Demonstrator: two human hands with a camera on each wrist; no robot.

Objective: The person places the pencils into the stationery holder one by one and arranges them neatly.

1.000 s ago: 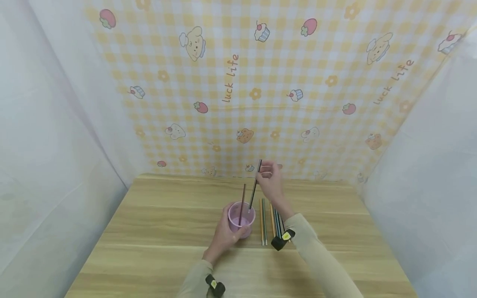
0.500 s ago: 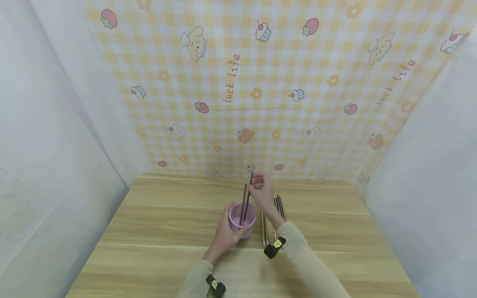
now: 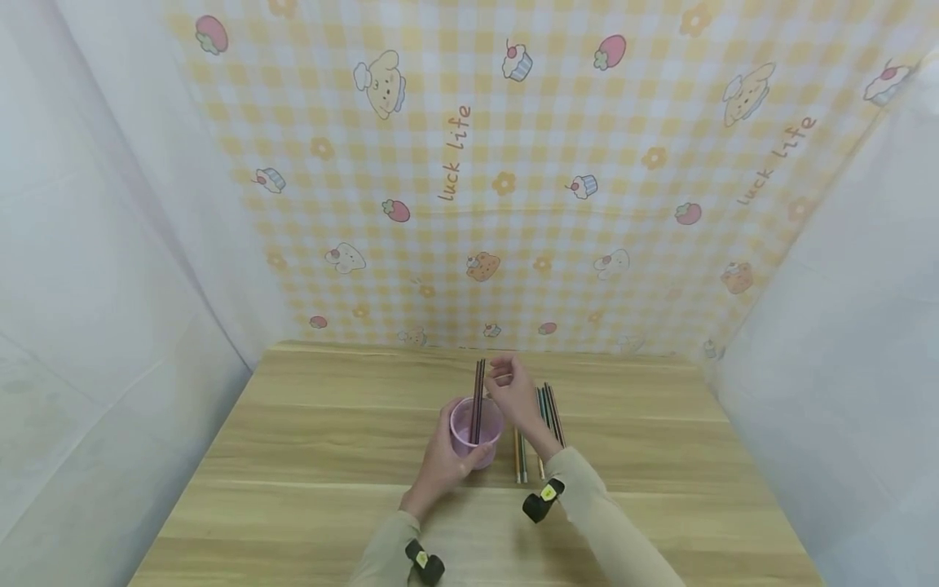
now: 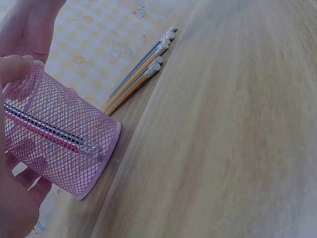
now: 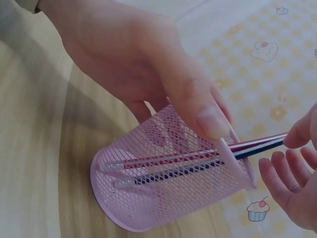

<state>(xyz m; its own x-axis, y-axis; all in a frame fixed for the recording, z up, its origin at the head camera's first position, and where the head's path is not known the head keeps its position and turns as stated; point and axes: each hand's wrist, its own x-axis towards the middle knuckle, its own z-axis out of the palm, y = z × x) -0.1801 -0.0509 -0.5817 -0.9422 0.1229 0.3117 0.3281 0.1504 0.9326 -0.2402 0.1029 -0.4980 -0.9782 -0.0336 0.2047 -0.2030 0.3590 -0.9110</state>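
Note:
My left hand [image 3: 438,456] grips a pink mesh pencil cup [image 5: 168,183] by its side, thumb near the rim. The cup stands upright on the wooden table. Two pencils lean inside it: a red striped pencil [image 5: 173,158] and a dark striped pencil [image 5: 168,174], eraser ends down. My right hand [image 3: 517,399] is just right of their upper ends, fingers loosely bent and holding nothing. In the right wrist view its thumb [image 5: 301,131] overlaps the pencil tops; whether it touches them I cannot tell.
Right of the cup, several pencils [image 3: 522,456] lie side by side on the table [image 3: 330,456], partly under my right forearm. A yellow checked cloth [image 3: 411,244] hangs behind the table, with white sheets [image 3: 844,326] at both sides.
My right hand has moved left and down, lowering the dark pencil into the cup beside the red one, and has let go of it. The left hand keeps its grip on the cup.

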